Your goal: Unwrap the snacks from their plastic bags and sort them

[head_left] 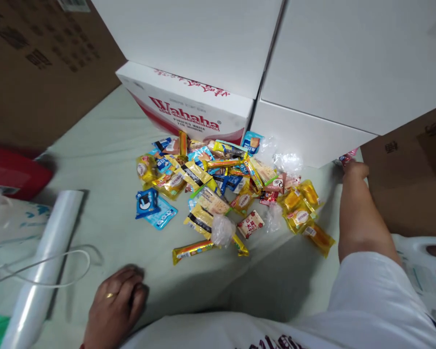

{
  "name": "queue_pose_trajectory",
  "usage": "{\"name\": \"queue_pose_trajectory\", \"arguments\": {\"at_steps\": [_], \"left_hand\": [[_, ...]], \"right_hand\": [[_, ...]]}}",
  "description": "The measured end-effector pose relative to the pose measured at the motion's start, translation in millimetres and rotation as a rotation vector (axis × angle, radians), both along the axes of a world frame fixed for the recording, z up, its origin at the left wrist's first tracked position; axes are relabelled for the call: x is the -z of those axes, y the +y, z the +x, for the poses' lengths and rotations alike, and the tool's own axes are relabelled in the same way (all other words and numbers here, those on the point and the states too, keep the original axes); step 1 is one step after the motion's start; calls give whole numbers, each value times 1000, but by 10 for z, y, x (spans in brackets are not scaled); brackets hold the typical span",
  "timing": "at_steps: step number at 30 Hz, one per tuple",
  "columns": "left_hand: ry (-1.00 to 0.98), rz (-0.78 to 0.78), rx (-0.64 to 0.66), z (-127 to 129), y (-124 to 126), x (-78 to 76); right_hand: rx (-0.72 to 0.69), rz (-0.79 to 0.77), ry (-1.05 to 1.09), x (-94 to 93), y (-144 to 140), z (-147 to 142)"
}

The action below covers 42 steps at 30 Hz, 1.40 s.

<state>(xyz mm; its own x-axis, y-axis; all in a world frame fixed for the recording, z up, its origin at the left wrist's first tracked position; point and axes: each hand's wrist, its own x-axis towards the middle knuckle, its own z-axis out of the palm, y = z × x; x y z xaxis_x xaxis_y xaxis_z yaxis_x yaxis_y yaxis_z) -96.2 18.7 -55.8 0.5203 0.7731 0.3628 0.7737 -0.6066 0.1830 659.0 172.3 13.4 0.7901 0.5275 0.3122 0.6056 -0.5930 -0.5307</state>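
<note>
My left hand, with a gold ring on one finger, rests curled into a fist on the pale green sheet; nothing shows in it. At the far right, my right hand is stretched out beside the white box's corner. Its fingers are closed at a small red and pink snack packet, partly hidden by the hand. Between the hands lies a loose heap of wrapped snacks: yellow stick packs, blue packets, yellow-wrapped cakes, a red and white packet and a crumpled clear wrapper.
A white and red Wahaha carton and large white boxes stand behind the heap. Brown cartons flank both sides. At left lie a plastic film roll, a white cable and a red object. A white jug stands right.
</note>
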Motion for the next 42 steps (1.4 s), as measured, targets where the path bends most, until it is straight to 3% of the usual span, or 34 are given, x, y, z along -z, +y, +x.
{"name": "queue_pose_trajectory", "arguments": {"at_steps": [3,6,8,10,12,14,16,20,22,24,28,31,34,36,38,42], "left_hand": [[10,5,9,-2,-2,-1],[-15,11,5,-13,-13,12],[-35,1,-1,-20,-24,26],[-55,-14,-17,-20,-34,38],[-76,-36,-39,-10,-41,41],[-100,-64,-57,3,-46,34],[-137,-102,-69,14,-58,15],[-362,-201,-146,44,-133,-77],[-527,-269,-247,109,-188,-168],[-668,-405,-290,243,-221,-294],[-917,-851,-99,743,-142,-574],[-1188,-1305,-43,1196,-10,-688],[-1358,-1752,16,1547,62,-688],[-1399,-1912,55,1677,81,-644],[-1463,-1907,40,1714,112,-588],[-1627,-1655,-76,1560,221,-533]], "right_hand": [[173,108,-11,-30,-149,-132],[98,175,-27,-84,-321,-420],[-55,178,-23,-142,-404,-682],[-312,119,-51,-218,-415,-962],[-600,-15,-123,-305,-336,-1220],[-759,-186,-163,-398,-203,-1427],[-713,-194,-99,-502,-89,-1580],[-500,185,51,-735,-210,-1867],[-458,386,308,-803,-489,-2119],[-439,570,724,-786,-856,-2492],[-411,619,1238,-518,-1580,-3429],[-414,589,1532,-271,-1991,-4011],[-400,535,1771,-120,-2264,-4336],[-383,517,1849,-88,-2366,-4412],[-360,524,1831,-94,-2412,-4405],[-315,542,1579,-116,-2413,-4315]]}}
